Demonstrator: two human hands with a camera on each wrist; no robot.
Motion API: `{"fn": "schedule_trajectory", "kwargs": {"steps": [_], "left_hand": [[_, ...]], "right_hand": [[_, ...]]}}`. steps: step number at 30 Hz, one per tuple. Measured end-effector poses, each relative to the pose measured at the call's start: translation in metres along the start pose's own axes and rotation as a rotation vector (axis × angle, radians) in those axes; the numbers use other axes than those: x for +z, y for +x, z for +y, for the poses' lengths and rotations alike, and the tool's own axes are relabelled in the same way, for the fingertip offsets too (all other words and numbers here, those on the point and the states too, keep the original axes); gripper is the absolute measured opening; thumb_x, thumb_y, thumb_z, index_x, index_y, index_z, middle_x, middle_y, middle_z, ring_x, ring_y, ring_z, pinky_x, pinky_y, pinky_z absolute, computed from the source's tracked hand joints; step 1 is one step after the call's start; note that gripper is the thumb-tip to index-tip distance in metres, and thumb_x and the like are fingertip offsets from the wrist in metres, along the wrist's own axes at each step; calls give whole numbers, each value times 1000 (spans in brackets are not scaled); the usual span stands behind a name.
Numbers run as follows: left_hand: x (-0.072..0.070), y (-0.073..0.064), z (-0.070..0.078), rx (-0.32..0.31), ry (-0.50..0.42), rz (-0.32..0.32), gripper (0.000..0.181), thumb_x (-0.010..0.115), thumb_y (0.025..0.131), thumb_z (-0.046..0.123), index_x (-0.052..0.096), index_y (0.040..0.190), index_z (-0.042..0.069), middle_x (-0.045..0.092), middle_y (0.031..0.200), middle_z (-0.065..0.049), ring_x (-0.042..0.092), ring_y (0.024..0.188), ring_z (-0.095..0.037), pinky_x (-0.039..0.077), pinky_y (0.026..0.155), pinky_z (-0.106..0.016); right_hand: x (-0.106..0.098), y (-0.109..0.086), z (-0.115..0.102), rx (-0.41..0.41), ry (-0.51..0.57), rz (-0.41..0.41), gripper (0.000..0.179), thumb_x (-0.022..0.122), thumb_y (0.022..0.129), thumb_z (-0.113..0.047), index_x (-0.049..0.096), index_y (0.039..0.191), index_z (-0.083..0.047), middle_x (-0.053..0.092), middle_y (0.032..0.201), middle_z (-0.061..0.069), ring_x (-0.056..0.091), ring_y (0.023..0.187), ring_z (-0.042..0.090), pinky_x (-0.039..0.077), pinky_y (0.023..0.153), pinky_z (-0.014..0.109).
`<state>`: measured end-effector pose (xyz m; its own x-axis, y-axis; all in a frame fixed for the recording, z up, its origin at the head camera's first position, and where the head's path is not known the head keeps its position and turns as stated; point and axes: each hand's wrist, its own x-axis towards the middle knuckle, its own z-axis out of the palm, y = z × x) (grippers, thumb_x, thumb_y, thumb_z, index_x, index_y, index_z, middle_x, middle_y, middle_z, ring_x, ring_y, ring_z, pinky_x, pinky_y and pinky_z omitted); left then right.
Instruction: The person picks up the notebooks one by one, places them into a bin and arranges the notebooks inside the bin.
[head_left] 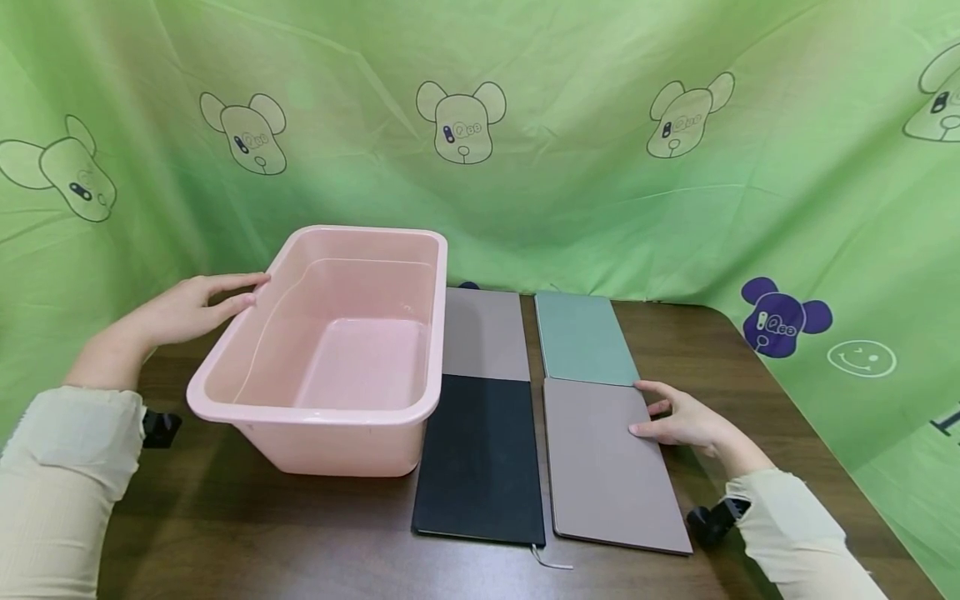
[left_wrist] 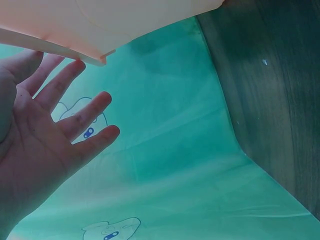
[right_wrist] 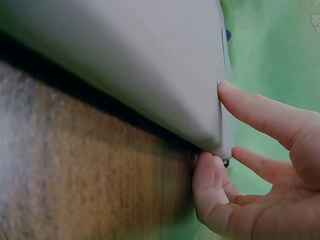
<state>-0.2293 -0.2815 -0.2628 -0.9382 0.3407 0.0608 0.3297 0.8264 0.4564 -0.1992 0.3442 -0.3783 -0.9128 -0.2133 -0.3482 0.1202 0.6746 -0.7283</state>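
My left hand (head_left: 183,308) is at the left rim of a pink plastic tub (head_left: 315,414), its fingertips touching it. The left wrist view shows the fingers (left_wrist: 92,117) spread and fairly straight beside the tub rim (left_wrist: 55,48). On the right, my right hand (head_left: 686,421) pinches the right edge of a grey-mauve notebook (head_left: 607,467), near its far corner. In the right wrist view, thumb and curled fingers (right_wrist: 210,187) meet the edge of the grey notebook (right_wrist: 150,65). The notebook's underside is hidden.
A black notebook (head_left: 480,458) with a ribbon lies beside the tub, near side. Behind it is another grey notebook (head_left: 487,333), and a teal notebook (head_left: 585,337) lies at the back right. A green printed curtain (head_left: 562,217) hangs behind the wooden table (head_left: 300,533).
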Motion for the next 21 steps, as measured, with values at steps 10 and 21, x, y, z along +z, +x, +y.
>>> {"fn": "schedule_trajectory", "kwargs": {"steps": [10,21], "left_hand": [[0,0,-1,4,7,-3,50,44,99,33,39,142,9,44,139,-26,40,126,-49,35,96,-64],[2,-1,-1,22,-1,4,49,44,99,31,40,142,8,44,139,-26,41,126,-49,35,96,-64]], "right_hand": [[1,1,-1,0,-9,16,91,74,80,-20,16,144,6,51,101,21,55,79,15,52,70,28],[1,0,-4,-3,39,39,92,78,76,-16,14,140,5,46,91,15,54,69,13,52,65,28]]}}
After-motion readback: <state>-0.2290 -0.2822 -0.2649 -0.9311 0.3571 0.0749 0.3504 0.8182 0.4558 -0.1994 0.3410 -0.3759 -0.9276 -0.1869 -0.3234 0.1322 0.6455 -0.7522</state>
